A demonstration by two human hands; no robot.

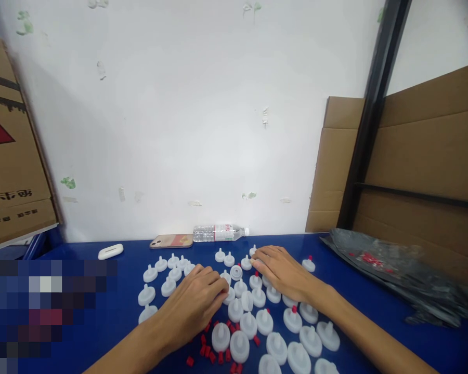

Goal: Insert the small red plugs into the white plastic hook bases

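Note:
My left hand is closed, its thumb and fingertips together against a white spout cap in the middle of the group. Farther back and to the right, my right hand reaches over the caps with bent fingers pressed together. Its fingertips are beside another white spout cap; what they hold, if anything, is hidden. Many white caps stand spout up around both hands, and one lies turned over. A few carry a red tip. Small loose red tips are scattered below my left hand.
A clear water bottle lies along the wall beside a phone. A white oval case is on the blue table at left. At right is a grey plastic bag with red pieces. Cardboard stands behind it.

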